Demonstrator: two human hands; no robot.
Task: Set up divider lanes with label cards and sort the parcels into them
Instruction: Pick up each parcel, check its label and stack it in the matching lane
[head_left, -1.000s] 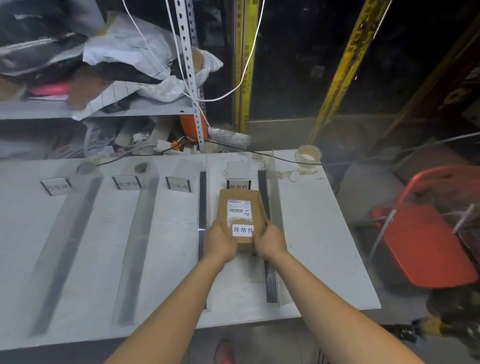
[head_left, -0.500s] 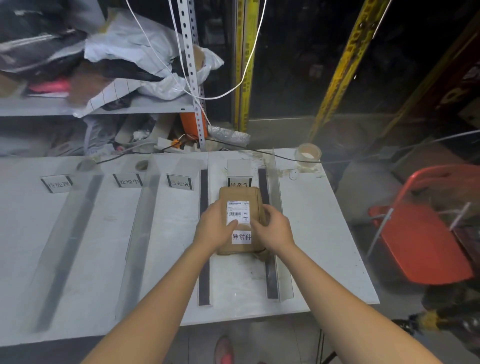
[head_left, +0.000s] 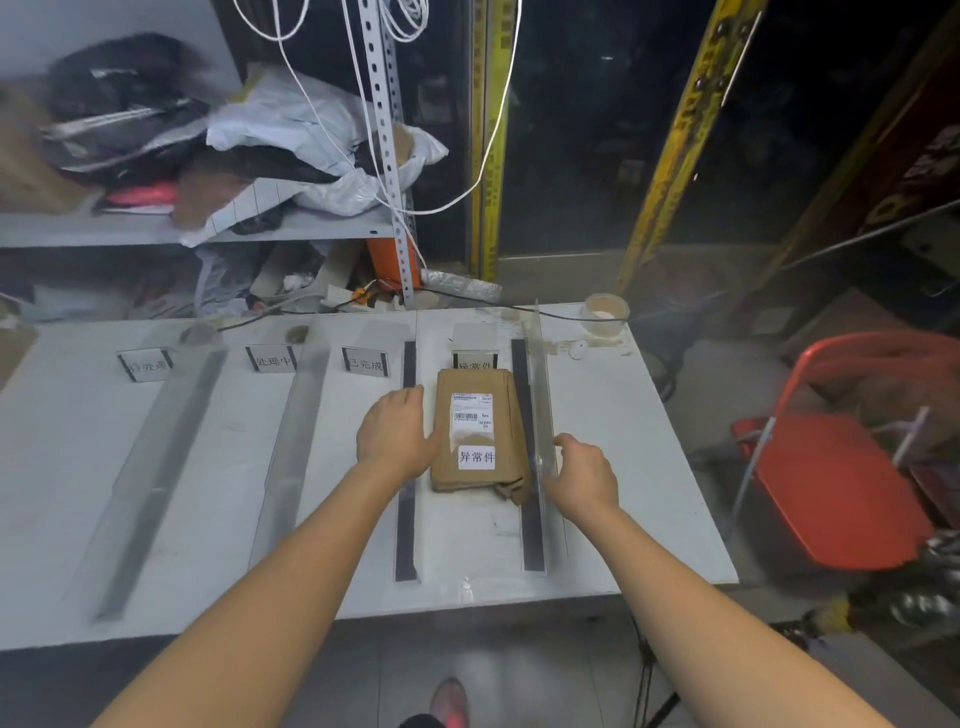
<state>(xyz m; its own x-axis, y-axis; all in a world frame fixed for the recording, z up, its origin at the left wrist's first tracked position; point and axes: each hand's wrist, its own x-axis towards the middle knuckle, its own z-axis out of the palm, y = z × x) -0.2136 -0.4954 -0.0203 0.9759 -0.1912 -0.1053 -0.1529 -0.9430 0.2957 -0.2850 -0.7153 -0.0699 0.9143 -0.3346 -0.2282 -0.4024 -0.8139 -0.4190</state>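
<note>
— Where's the parcel?

— I see the brown parcel (head_left: 480, 431) lying flat on the white table (head_left: 623, 467), in the rightmost lane, toward the table's far edge and closer to its right edge than its left. Its far end sits just in front of the lane's label card (head_left: 475, 364). A shipping label and a white sticker with three characters face up.

— What borders it?

— A clear divider (head_left: 543, 441) stands on a dark strip along its right side; the parcel's right edge overlaps that strip. Another dark strip (head_left: 408, 467) runs along the left.

— And the hands?

— My left hand (head_left: 397, 439) lies flat and spread, palm down, over the left strip, fingers pointing to the far edge, its thumb side against the parcel's left edge. It grips nothing. My right hand (head_left: 582, 480) is on the outer side of the clear divider, fingers loosely curled toward it; I cannot tell if they touch it. It holds nothing.

— Anything else on the table?

— Three more label cards stand in a row along the far edge: one (head_left: 365, 360) in the next lane, one (head_left: 271, 357) farther left, and one (head_left: 145, 365) nearest the left edge, with clear dividers between them. A tape roll (head_left: 605, 314) sits at the far right corner.
</note>
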